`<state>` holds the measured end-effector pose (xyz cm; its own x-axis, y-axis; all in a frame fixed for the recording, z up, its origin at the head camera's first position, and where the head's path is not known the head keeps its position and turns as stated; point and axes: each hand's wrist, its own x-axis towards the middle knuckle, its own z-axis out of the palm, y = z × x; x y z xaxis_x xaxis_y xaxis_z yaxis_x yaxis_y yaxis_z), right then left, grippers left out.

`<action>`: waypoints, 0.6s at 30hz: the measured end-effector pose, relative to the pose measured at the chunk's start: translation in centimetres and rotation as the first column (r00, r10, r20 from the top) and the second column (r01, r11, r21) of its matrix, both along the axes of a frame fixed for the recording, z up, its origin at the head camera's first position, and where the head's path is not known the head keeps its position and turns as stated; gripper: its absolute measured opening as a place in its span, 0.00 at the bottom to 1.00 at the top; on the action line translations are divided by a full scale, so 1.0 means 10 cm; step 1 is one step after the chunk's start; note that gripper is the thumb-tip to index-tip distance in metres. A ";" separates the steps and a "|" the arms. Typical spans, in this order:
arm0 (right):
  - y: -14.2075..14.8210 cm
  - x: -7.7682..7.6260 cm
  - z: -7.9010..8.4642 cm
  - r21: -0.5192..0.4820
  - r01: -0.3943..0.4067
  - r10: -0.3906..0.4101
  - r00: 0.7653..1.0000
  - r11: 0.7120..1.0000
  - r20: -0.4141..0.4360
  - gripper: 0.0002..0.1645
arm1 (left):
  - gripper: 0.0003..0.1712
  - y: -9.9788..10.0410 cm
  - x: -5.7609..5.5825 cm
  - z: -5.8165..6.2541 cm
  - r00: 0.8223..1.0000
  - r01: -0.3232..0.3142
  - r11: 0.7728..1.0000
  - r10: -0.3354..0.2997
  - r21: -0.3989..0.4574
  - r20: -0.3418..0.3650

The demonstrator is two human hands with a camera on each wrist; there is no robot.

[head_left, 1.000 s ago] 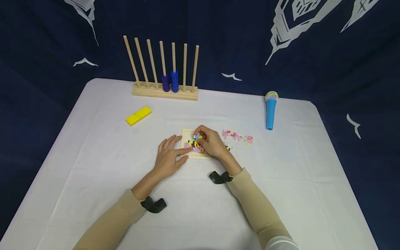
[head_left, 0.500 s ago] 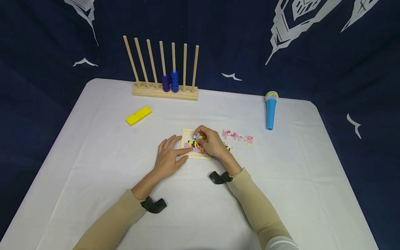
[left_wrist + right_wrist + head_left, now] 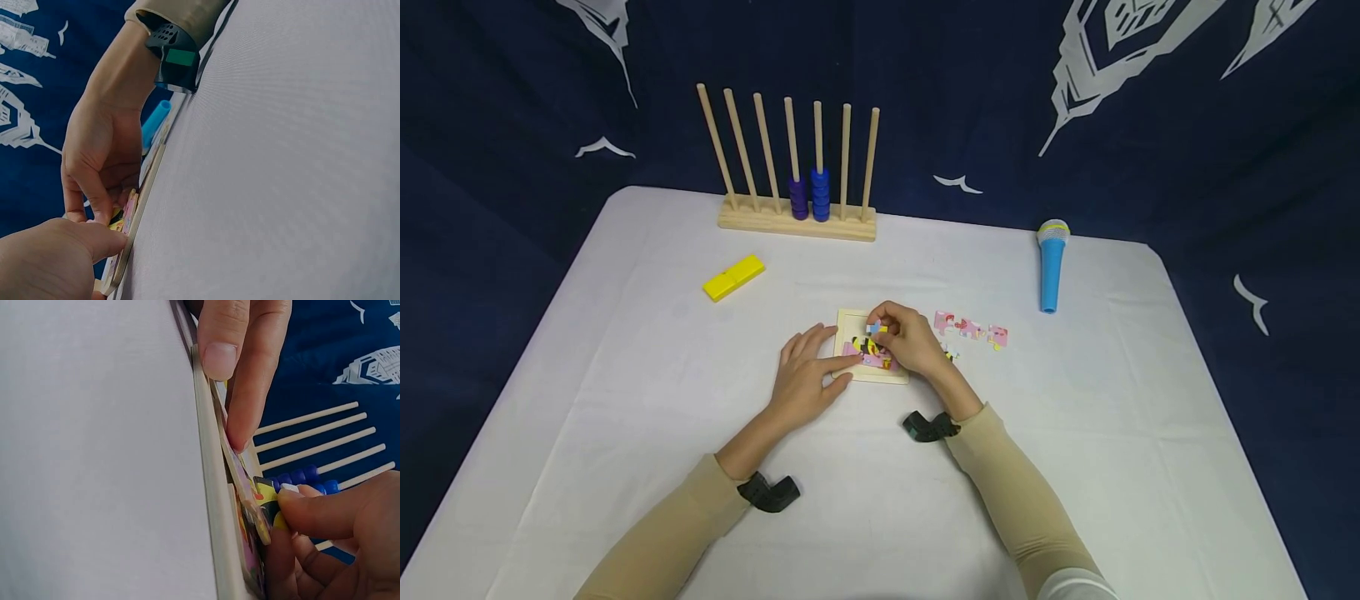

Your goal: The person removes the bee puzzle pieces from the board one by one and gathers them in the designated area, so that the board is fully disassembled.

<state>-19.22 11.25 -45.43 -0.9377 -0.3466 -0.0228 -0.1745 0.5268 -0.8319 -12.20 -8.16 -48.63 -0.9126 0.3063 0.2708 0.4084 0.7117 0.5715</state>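
Note:
In the head view a small jigsaw puzzle [image 3: 871, 360], pink with a yellow-and-black figure, partly fills a pale wooden frame tray [image 3: 880, 377]. My left hand [image 3: 803, 383] lies at the tray's left side, fingers extended. Its index fingertip touches the pieces and its thumb is at the near rim. Between thumb and fingers my right hand [image 3: 912, 340] pinches a puzzle piece [image 3: 876, 329] over the tray's upper part. Up close in the right wrist view, that piece [image 3: 265, 489] shows yellow and black. The right hand hides the tray's right side.
Several loose pink puzzle pieces [image 3: 970, 328] lie right of the tray, with another piece [image 3: 951, 355] beside the right wrist. Behind stand a wooden peg rack [image 3: 797, 223] with purple and blue rings, a yellow block [image 3: 733, 278] and a blue toy microphone [image 3: 1051, 271].

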 end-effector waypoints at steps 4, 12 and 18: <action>0.02 -0.02 -0.02 -0.056 -0.003 0.004 0.999 0.998 0.034 0.08 | 0.15 0.00 0.00 0.00 1.000 0.000 1.000 0.000 -0.003 0.009; 0.03 -0.03 -0.01 -0.189 0.039 -0.019 0.994 0.981 0.108 0.08 | 0.14 -0.01 0.00 0.00 1.000 -0.001 1.000 0.001 -0.007 0.015; 0.15 -0.06 0.13 -0.233 0.120 -0.092 0.987 0.965 0.128 0.13 | 0.14 0.00 0.00 -0.02 1.000 -0.009 1.000 0.009 -0.004 0.015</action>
